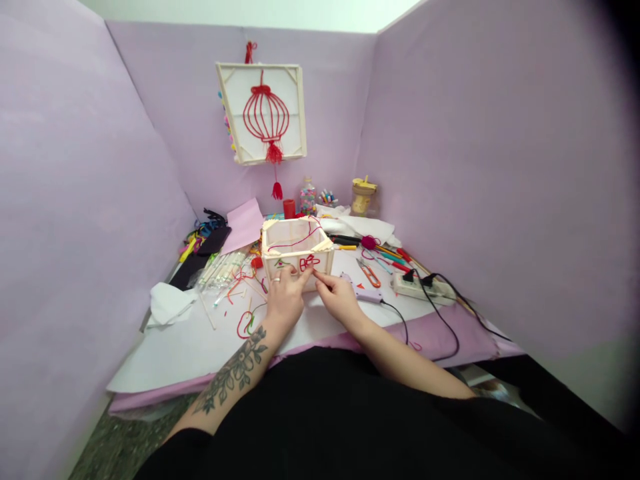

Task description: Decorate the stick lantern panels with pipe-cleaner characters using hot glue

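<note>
A box-shaped lantern frame (pixel 327 253) of pale wooden sticks with white panels stands on the table in front of me. Its near panel carries a red yarn design (pixel 309 263) and a small green-and-red one (pixel 283 264). My left hand (pixel 286 300), with a ring on one finger, rests against this panel, its fingers apart and one fingertip at the red design's lower edge. My right hand (pixel 339 299) is closed in a pinch at the panel's right part, close to the left fingertip. Whatever lies between its thumb and finger is too small to make out.
Right of the box lie orange-handled snips (pixel 369 273), a lilac glue gun (pixel 367 295) and a power strip (pixel 423 287) with black cables. Left are bundled sticks (pixel 225 268), yarn scraps (pixel 245 325) and crumpled white paper (pixel 171 303). A finished lantern (pixel 265 113) hangs behind.
</note>
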Motion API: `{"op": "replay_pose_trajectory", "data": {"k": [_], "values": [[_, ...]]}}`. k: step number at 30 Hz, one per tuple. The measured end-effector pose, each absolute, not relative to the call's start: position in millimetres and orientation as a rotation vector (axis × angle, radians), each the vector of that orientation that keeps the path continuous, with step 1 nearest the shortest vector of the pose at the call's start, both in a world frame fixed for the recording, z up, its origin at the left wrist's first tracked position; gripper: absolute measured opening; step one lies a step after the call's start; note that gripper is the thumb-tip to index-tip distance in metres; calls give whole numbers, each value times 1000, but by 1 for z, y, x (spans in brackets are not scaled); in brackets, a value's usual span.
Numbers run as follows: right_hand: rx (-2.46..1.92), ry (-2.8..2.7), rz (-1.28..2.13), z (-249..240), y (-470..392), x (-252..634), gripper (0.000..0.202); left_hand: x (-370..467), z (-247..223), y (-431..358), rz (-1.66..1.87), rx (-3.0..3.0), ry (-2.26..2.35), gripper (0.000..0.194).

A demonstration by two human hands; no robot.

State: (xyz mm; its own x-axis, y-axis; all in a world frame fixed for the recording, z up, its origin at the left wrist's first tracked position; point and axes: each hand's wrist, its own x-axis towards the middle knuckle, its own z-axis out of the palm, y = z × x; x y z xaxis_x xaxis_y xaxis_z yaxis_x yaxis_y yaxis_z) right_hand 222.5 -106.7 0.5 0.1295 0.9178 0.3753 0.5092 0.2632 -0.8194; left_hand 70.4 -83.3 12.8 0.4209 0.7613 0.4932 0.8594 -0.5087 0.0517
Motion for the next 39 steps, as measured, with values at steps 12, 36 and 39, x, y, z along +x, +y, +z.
{"op": "replay_pose_trajectory", "data": {"k": [12,36,39], "values": [[-1408,-1533,355,0,-107,229,36,69,10,-81,-702,-2461,-1405,57],[-1433,-1608,224,0,-112,229,40,69,12,-83,-663,-2468,-1401,59],[-1412,-1606,203,1,-114,229,37,69,13,-83,-658,-2475,-1410,59]]}}
